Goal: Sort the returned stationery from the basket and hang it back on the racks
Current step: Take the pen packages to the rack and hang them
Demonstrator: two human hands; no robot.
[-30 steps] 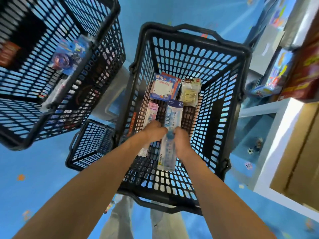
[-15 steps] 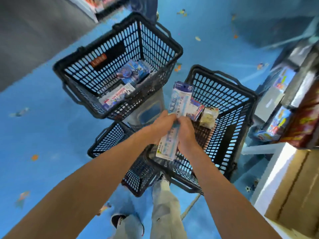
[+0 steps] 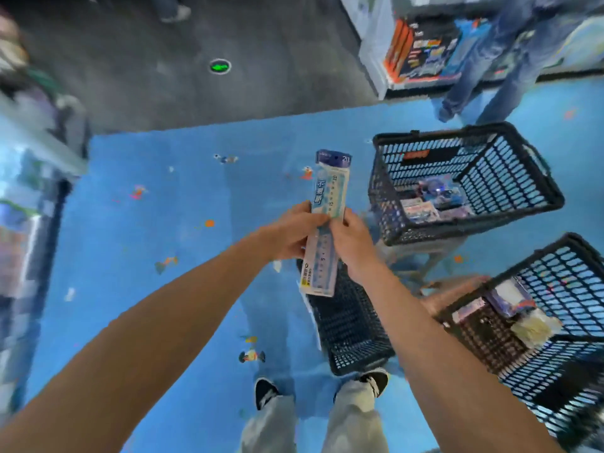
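Note:
A long ruler pack in clear and blue wrapping is held upright over the blue floor, away from the baskets. My left hand grips its left edge near the middle and my right hand pinches its right edge. The black basket at the lower right holds a notepad pack, a blue pack and a yellowish pack. A second black basket at the upper right holds a blue toy pack and flat packs.
A third black basket lies on the floor under my hands, by my feet. A person in jeans stands at the top right beside a white shelf with boxed goods. Blurred shelving runs down the left edge.
The ruler pack has been lifted out of the basket in both hands. My view has swung left, so the baskets now lie to the right and grey floor shows ahead.

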